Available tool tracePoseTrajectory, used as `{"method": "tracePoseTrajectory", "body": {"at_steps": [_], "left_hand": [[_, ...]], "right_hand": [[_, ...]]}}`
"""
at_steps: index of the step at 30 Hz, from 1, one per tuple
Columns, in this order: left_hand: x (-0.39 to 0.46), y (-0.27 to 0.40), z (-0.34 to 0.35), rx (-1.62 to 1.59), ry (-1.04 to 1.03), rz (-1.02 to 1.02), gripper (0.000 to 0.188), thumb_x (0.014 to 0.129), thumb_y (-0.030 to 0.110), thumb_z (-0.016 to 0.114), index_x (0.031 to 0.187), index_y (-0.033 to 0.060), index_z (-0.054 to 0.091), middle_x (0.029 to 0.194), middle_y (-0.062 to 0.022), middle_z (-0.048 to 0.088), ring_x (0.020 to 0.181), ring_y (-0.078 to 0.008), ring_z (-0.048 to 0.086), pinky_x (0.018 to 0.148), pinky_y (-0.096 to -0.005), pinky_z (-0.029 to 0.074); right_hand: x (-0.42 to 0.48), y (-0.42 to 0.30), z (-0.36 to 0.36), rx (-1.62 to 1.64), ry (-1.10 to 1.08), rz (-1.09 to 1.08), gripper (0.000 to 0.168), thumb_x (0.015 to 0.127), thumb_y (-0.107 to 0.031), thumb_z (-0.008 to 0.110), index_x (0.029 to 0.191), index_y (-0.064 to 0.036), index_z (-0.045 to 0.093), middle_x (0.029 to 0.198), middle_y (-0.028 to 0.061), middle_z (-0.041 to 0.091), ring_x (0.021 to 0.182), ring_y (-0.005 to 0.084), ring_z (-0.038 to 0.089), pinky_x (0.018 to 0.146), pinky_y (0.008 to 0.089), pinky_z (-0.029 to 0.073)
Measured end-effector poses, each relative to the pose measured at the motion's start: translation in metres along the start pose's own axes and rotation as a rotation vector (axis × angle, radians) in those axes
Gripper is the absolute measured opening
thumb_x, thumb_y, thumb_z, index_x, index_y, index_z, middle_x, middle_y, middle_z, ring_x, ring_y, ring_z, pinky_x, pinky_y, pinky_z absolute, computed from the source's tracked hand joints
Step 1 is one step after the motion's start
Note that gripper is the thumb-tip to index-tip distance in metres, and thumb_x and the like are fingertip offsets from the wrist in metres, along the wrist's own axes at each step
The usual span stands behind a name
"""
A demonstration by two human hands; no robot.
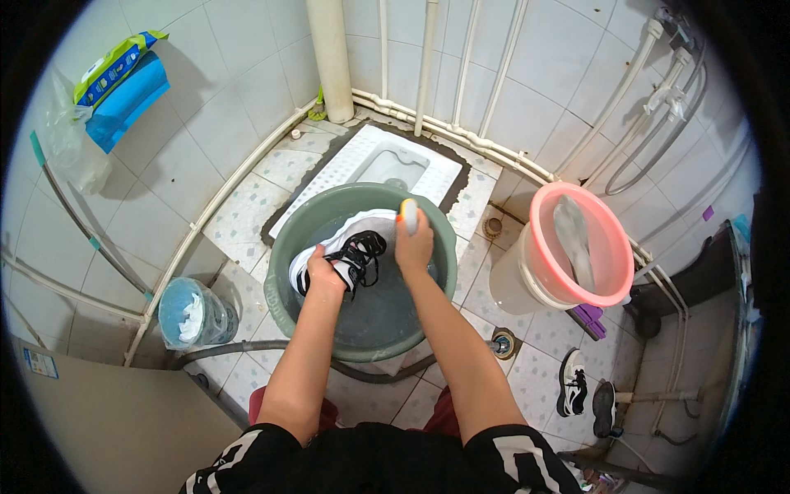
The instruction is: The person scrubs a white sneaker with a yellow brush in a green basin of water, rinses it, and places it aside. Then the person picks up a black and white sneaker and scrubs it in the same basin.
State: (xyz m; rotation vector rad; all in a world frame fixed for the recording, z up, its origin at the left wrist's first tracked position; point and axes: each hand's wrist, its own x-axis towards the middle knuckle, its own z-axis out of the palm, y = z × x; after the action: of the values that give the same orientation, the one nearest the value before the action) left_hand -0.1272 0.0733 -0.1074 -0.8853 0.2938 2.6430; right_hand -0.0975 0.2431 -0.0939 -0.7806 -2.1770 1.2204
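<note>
A white sneaker with black laces (364,250) is tilted over murky water in a green plastic basin (276,309). My left hand (324,272) grips the shoe near its heel and collar. In my right hand (414,246) is a scrub brush with a white, yellow and orange body (408,217), held at the toe end of the sneaker. The brush's bristles are hidden, and it looks slightly blurred. Water (382,321) covers the bottom of the basin.
Behind the basin lies a white squat toilet (444,170). A pink basin (617,290) rests on a pale bucket (512,284) at the right. A lined trash bin (216,321) stands left. A grey hose (262,346) crosses the floor; two other shoes (573,383) lie lower right.
</note>
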Motion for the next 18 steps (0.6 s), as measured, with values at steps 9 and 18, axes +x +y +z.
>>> {"method": "tracePoseTrajectory", "body": {"at_steps": [9, 18], "left_hand": [[-0.037, 0.008, 0.015, 1.586, -0.346, 0.177, 0.043, 0.073, 0.02, 0.073, 0.108, -0.0015, 0.061, 0.099, -0.0077, 0.065, 0.088, -0.0188, 0.06, 0.082, -0.0315, 0.045], [0.003, 0.001, 0.008, 0.917, 0.051, 0.147, 0.019, 0.086, 0.003, 0.047, 0.1, -0.0046, 0.057, 0.089, -0.0122, 0.063, 0.078, -0.0221, 0.062, 0.069, -0.0338, 0.051]], "right_hand": [[0.009, 0.032, 0.008, 0.857, -0.43, 0.592, 0.042, 0.093, -0.034, 0.053, 0.125, -0.006, 0.049, 0.095, 0.0019, 0.053, 0.082, 0.0139, 0.05, 0.073, 0.0303, 0.044], [-0.027, -0.011, 0.018, -0.302, -0.558, -0.13, 0.06, 0.086, -0.038, 0.056, 0.137, -0.012, 0.039, 0.117, 0.0241, 0.057, 0.107, 0.0394, 0.056, 0.089, 0.0469, 0.045]]}}
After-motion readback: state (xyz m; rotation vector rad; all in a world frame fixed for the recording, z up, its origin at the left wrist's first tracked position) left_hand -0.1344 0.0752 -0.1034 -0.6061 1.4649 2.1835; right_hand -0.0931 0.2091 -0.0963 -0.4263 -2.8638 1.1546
